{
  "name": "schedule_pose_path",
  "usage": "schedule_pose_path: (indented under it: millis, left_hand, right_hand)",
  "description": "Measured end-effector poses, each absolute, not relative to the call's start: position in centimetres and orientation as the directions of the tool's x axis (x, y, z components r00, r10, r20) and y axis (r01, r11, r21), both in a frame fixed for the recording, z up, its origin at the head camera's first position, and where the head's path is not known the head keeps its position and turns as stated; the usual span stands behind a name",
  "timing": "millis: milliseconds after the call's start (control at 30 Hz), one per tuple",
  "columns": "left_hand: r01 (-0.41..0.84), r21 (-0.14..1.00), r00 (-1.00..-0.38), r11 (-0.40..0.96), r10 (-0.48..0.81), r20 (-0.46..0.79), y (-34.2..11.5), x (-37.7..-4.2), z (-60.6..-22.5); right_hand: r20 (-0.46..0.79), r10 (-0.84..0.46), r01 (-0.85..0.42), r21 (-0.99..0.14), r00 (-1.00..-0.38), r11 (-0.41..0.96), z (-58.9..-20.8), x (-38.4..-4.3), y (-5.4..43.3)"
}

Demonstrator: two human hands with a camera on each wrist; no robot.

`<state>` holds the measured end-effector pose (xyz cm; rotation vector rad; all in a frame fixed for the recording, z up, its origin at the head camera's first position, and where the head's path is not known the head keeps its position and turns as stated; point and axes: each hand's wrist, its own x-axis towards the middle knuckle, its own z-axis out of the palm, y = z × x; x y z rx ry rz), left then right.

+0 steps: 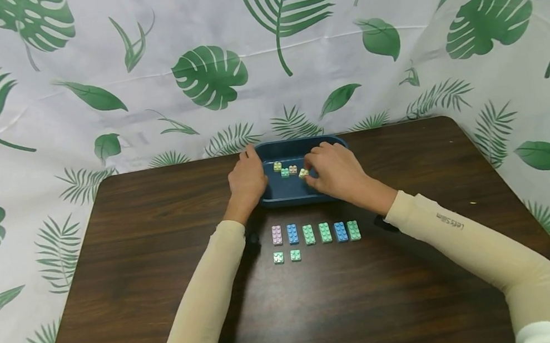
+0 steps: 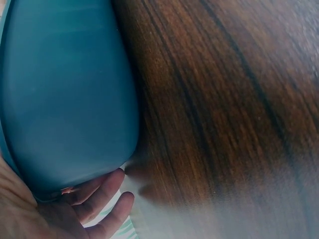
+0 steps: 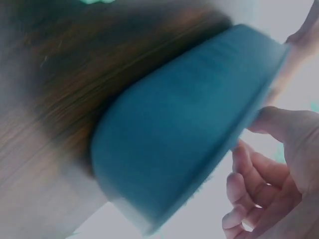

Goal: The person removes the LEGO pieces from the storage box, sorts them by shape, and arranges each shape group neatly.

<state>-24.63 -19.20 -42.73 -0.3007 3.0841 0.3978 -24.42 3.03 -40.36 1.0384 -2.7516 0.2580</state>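
A dark blue plastic bin [image 1: 288, 200] stands at the back of the table. My left hand [image 1: 247, 177] grips its left end; in the left wrist view the fingers [image 2: 102, 199] curve round the outer wall. Over the bin's right part, my right hand [image 1: 336, 170] pinches a pale yellow toy brick [image 1: 303, 173] between thumb and fingertips. To the left of that brick lie a yellow brick [image 1: 277, 167], a green brick [image 1: 285, 172] and a pink brick [image 1: 293, 169] on the bin floor. The bin's wall hides the bricks from the right wrist view.
In front of the bin, several longer bricks form a row: a lilac brick [image 1: 277, 235] at its left, then blue and green ones. Below sit two small green bricks [image 1: 278, 258]. A leaf-print cloth [image 1: 146, 95] hangs right behind the brown table [image 1: 161, 234].
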Motion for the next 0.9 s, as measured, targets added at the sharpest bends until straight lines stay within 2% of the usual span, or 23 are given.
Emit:
schedule_pose_path:
  millis: [300,433,633,733,900]
  left_hand:
    - [-0.193,0.250,-0.981,0.949,-0.185,-0.053,-19.1,-24.5,-42.6]
    - [-0.195,0.257,-0.981,0.947,-0.188,-0.053,-19.2,-24.5,-42.5]
    - [-0.202,0.254,-0.979,0.946,-0.192,-0.066,-19.3,-24.6,-42.6]
    - [-0.201,0.258,-0.980,0.945,-0.191,-0.063,-19.3,-24.7,-42.6]
    - [-0.195,0.267,-0.981,0.944,-0.190,-0.045,-19.2,-24.7,-42.6]
  right_hand:
    - [0.251,-0.701,-0.735,-0.069,-0.667,0.675,-38.4,-20.3,3.5]
    - [0.222,-0.789,-0.815,-0.058,-0.573,0.576,-38.0,-18.8,3.5]
    - [0.109,-0.906,-0.913,-0.062,-0.409,0.404,-38.8,-17.1,3.7]
    - [0.056,-0.930,-0.929,-0.097,-0.363,0.357,-39.4,-16.6,4.0]
    - [-0.001,-0.946,-0.939,-0.124,-0.323,0.321,-40.4,-16.2,4.3]
